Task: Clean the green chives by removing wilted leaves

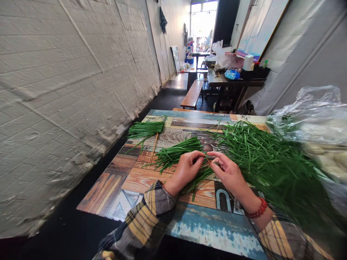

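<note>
My left hand point(188, 169) and my right hand point(229, 175) meet over the table, fingertips nearly touching. Between them is a thin wooden skewer point(208, 160), which my right fingers pinch. My left thumb and forefinger are closed at its upper end, on what looks like a thin garlic chive, mostly hidden. Under my hands lie some garlic chives point(197, 182). Just beyond my left hand is a neat bunch of garlic chives point(180, 150). Farther left, another bunch point(146, 130) lies by thin wooden sticks point(154, 144). A loose heap of chives point(252, 151) spreads beyond my right hand.
The patterned wooden table point(108, 191) has a clear plastic bag point(317, 112) at its right. A white brick-patterned wall point(67, 90) runs along the left. Behind stand a bench point(193, 94) and a dark table point(230, 82) holding bags and boxes.
</note>
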Available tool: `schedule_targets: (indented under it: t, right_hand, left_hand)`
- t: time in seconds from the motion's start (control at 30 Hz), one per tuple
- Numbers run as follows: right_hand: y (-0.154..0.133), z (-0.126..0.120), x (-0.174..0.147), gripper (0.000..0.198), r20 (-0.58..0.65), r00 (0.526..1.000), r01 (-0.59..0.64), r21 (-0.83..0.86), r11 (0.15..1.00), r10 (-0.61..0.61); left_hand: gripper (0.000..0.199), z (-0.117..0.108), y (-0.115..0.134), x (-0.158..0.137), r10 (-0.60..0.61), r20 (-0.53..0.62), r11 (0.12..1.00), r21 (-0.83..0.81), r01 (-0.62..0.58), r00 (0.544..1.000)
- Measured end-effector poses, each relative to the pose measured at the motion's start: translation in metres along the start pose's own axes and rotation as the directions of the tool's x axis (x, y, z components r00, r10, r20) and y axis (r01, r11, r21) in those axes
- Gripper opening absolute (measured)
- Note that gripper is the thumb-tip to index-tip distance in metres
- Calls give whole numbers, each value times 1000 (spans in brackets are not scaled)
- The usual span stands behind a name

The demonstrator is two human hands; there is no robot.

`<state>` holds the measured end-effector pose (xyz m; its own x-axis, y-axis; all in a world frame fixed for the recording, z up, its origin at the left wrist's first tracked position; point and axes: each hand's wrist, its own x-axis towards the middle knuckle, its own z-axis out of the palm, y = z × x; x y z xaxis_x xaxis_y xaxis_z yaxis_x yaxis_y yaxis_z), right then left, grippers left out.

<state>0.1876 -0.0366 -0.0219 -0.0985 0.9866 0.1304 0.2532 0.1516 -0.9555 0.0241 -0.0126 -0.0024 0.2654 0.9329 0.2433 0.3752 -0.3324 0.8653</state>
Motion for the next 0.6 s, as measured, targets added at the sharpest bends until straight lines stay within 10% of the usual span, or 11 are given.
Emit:
schedule_targets:
  t: [0.6]
  right_hand:
    - [3, 0, 2, 33, -23, 1000, 11, -16, 1000, -11]
  left_hand:
    - [14, 0, 1, -1, -3, 48, 999, -38, 5, 999]
